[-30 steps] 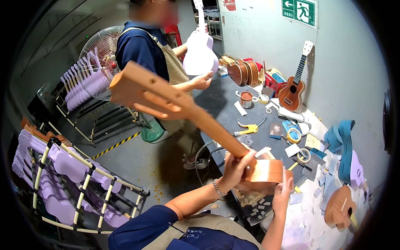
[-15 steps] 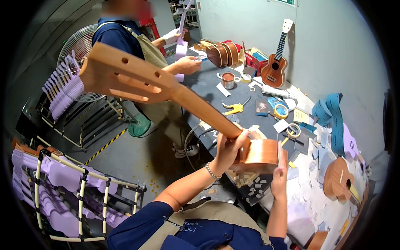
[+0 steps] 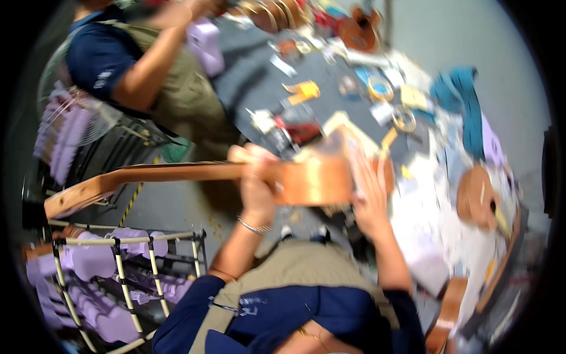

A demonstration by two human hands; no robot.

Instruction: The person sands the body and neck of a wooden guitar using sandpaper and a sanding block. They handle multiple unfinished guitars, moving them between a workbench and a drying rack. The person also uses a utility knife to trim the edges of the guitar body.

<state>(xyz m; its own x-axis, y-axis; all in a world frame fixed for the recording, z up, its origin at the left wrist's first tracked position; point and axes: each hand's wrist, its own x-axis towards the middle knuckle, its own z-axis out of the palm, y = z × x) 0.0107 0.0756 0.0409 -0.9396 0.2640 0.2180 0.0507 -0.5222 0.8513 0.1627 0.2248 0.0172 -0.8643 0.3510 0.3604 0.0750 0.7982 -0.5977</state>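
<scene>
The ukulele (image 3: pixel 312 182), at 12 o'clock from the chest (image 3: pixel 318 295), seems in handling step: left hand (image 3: pixel 257 187) clamped on neck (image 3: pixel 183 171), right hand (image 3: pixel 370 197) I cannot tell; turning would call for 2 hands.

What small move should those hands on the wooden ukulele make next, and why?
Perhaps slide the right hand slightly along the ukulele's body: its fingers lie extended against it, while the left hand grips the neck near the body.
</scene>
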